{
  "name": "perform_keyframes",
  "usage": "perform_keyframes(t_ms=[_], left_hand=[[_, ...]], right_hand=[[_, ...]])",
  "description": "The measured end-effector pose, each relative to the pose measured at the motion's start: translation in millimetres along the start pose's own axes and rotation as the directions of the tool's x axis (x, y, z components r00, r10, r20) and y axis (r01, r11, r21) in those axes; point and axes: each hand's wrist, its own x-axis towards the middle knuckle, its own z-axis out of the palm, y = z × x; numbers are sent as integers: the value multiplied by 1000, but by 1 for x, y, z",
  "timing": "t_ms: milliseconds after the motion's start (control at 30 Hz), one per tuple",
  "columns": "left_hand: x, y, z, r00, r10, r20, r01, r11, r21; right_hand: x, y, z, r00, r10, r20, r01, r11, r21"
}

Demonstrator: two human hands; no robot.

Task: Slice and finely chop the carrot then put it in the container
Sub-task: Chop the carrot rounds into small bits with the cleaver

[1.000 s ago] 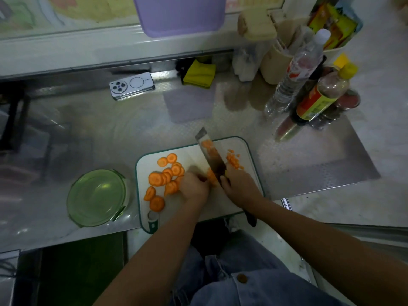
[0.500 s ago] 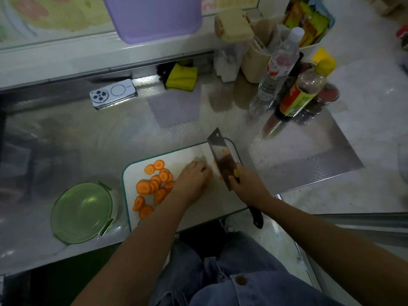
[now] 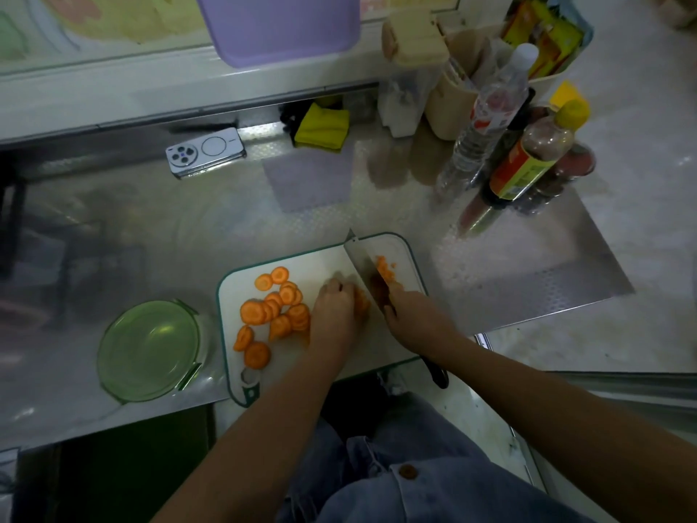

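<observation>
A white cutting board (image 3: 332,364) with a green rim lies on the steel counter. Several round carrot slices (image 3: 275,311) are piled on its left half. Finely chopped carrot bits (image 3: 386,271) lie on its far right. My left hand (image 3: 335,315) holds down a few carrot slices (image 3: 363,302) with curled fingers, just left of the blade. My right hand (image 3: 415,318) grips the handle of a cleaver (image 3: 364,266), whose blade stands edge-down on the board between the two hands. A round green container (image 3: 149,351) sits left of the board.
A phone (image 3: 205,151) lies at the back of the counter beside a yellow cloth (image 3: 322,126). Bottles (image 3: 528,160) and a beige holder (image 3: 452,96) crowd the back right. A purple tray (image 3: 279,24) leans on the wall. My denim-clad lap is below the counter edge.
The cleaver rose and tilted half a second ago, and now its blade is down on the board again next to my left hand. The view shifted slightly.
</observation>
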Motion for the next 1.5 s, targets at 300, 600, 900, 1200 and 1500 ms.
perform_keyframes(t_ms=[300,600,900,1200,1500], left_hand=[[3,-5,-5,1000,-9,11,10,998,-59],[8,-10,6,999,-8,-34,4,992,-126],[7,-11,5,999,-33,-36,26,983,-184],[-1,-11,1,998,-39,-55,28,981,-192],[32,12,-10,993,-118,-4,115,975,-192]], right_hand=[[1,-8,-4,996,-59,-68,55,997,-55],[-3,-17,11,1000,26,7,-25,995,-100],[9,-17,18,999,26,-44,-26,1000,-5],[4,-6,4,990,21,-138,3,986,169],[7,23,-22,953,271,-132,-123,749,651]])
